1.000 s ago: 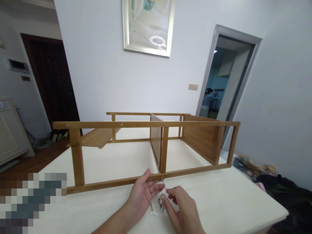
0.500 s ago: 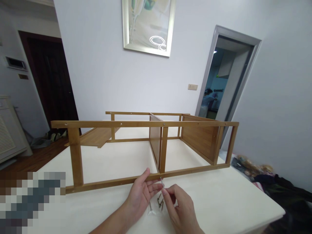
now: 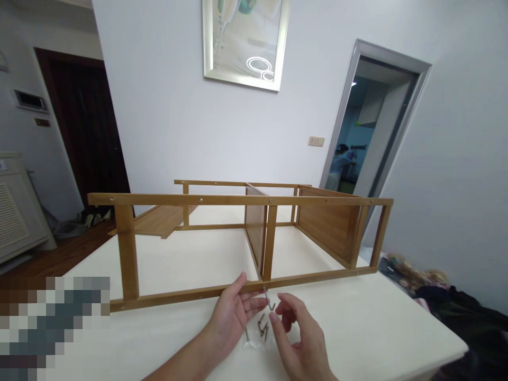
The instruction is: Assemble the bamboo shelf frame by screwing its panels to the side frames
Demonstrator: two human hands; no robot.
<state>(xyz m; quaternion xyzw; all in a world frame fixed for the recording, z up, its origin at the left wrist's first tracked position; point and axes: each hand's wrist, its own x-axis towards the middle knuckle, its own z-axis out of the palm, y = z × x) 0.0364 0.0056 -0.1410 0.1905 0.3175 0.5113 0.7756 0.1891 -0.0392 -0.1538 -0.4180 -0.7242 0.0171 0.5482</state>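
Note:
A bamboo shelf frame (image 3: 238, 200) lies on its side on a white table (image 3: 357, 317). My left hand (image 3: 232, 315) rests against the frame's lower front rail (image 3: 178, 296), thumb on the wood and fingers stretched out. A small metal hex key (image 3: 269, 299) sticks out of that rail by the middle upright. My right hand (image 3: 299, 338) hovers just right of the key, thumb and forefinger curved and apart around its bent end. Several dark screws (image 3: 262, 326) lie between my hands on a clear plastic bag (image 3: 254, 344).
A loose bamboo board (image 3: 159, 222) lies at the table's far left. A dark door stands at the left, a framed picture hangs on the wall, and a person stands beyond an open doorway (image 3: 357, 153). Dark clothing lies right of the table.
My right hand's pinch on the hex key has loosened and its fingers have spread. The key's bent end now points lower and to the right. My left hand has stayed on the rail.

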